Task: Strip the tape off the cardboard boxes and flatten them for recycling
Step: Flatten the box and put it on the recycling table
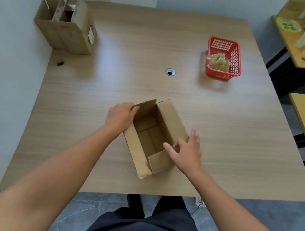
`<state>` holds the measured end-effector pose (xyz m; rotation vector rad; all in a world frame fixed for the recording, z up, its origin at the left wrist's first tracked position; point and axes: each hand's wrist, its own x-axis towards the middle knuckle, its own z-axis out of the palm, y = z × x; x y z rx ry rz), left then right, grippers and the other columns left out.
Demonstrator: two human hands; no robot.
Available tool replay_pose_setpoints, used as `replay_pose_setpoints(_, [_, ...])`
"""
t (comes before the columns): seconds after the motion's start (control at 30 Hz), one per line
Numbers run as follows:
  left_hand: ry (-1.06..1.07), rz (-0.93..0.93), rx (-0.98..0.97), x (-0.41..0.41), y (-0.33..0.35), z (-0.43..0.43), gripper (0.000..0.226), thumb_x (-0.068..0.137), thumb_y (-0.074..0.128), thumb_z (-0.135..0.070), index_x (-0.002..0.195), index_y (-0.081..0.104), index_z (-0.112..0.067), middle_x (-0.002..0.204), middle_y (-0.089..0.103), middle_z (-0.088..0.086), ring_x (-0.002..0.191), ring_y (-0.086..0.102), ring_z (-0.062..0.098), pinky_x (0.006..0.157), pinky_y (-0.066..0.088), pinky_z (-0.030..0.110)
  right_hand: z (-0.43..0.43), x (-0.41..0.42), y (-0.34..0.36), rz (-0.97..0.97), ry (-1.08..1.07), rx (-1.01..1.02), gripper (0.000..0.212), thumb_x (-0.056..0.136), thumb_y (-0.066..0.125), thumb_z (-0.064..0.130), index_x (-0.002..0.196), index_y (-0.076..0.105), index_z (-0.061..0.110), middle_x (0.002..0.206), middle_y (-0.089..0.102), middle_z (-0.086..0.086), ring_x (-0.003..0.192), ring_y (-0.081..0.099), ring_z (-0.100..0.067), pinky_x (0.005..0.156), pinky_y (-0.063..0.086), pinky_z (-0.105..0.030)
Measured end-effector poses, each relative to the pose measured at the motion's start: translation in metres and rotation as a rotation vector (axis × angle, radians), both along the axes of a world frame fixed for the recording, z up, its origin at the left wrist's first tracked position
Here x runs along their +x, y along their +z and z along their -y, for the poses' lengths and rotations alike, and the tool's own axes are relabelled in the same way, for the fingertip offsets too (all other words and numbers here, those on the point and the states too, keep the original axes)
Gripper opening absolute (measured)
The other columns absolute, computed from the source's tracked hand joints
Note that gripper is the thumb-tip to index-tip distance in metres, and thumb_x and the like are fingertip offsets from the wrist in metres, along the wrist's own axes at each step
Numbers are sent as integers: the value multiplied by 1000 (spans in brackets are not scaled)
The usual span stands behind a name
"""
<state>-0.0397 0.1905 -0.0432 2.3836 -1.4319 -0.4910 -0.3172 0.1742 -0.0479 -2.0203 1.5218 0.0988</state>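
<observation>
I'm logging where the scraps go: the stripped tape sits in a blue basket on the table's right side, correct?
No: the head view shows the basket is red, not blue. The tape does sit in it, on the right side of the table.

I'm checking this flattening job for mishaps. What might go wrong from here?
1. The cardboard box has its bottom flaps closed; pushing the walls sideways now may buckle or tear them.
2. Only the left hand grips a flap; the right hand just touches the wall, so the box might slide toward the near edge of the table.
</observation>
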Motion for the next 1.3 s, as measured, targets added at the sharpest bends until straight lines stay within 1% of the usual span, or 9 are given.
replay_pose_setpoints(0.13, [358,-405,-124,5,-7,-38,45,107,38,-46,80,52,-12,75,55,1,74,53,23,62,37,37,-6,-3,6,23,-37,-119,37,84,62,63,75,46,31,163,-18,16,155,-22,-26,120,0,-64])
replay_pose_setpoints(0.27, [617,-627,-204,-3,-14,-69,43,107,36,-45,89,58,-14,82,56,0,76,53,22,70,42,38,-9,1,14,244,-246,-71,38,82,66,37,112,44,36,160,7,8,149,16,-28,115,27,-58])
replay_pose_setpoints(0.43, [853,-569,-173,-3,-23,-96,42,107,36,-43,102,56,-6,97,62,10,95,60,35,83,48,45,-4,-25,17,360,-387,89,61,93,60,33,145,27,33,103,58,1,81,61,-14,63,52,-32])
replay_pose_setpoints(0.53, [790,-440,-172,-13,-26,-106,34,106,42,-37,129,44,-12,131,55,12,115,56,36,94,46,47,-17,-44,2,294,-352,155,65,97,64,45,149,29,29,121,59,-1,98,65,-17,75,59,-36])
replay_pose_setpoints(0.73, [144,115,127,-10,-48,-128,75,102,23,-63,163,4,-24,171,-2,-7,156,-15,21,126,5,46,-41,-50,-20,223,-36,-230,70,99,49,57,155,35,17,159,30,1,146,34,-24,118,34,-39])
replay_pose_setpoints(0.83, [85,29,145,-7,-52,-130,82,97,23,-73,163,3,-28,170,12,-3,157,-5,21,126,12,48,-47,-39,-32,34,48,-43,110,85,22,90,163,-11,20,170,-17,8,157,-15,-16,127,-1,-44])
replay_pose_setpoints(0.93, [102,-133,145,-7,-51,-126,81,96,30,-75,162,7,-35,168,22,3,156,12,22,122,23,49,-47,-20,-37,51,7,65,122,77,27,96,159,-24,21,167,-27,6,154,-24,-13,128,-2,-45])
replay_pose_setpoints(1.17, [342,-730,158,8,-18,-99,96,66,37,-98,128,43,-26,130,56,0,118,56,21,85,48,38,-12,-7,-10,422,-250,287,90,96,47,71,165,9,29,171,15,3,156,16,-14,126,18,-41])
replay_pose_setpoints(1.3, [543,-1060,-25,18,0,-82,126,51,39,-106,145,38,-22,138,55,7,127,54,31,109,44,55,-4,2,15,726,-499,291,68,91,40,74,140,54,28,138,58,8,127,52,-14,107,44,-41])
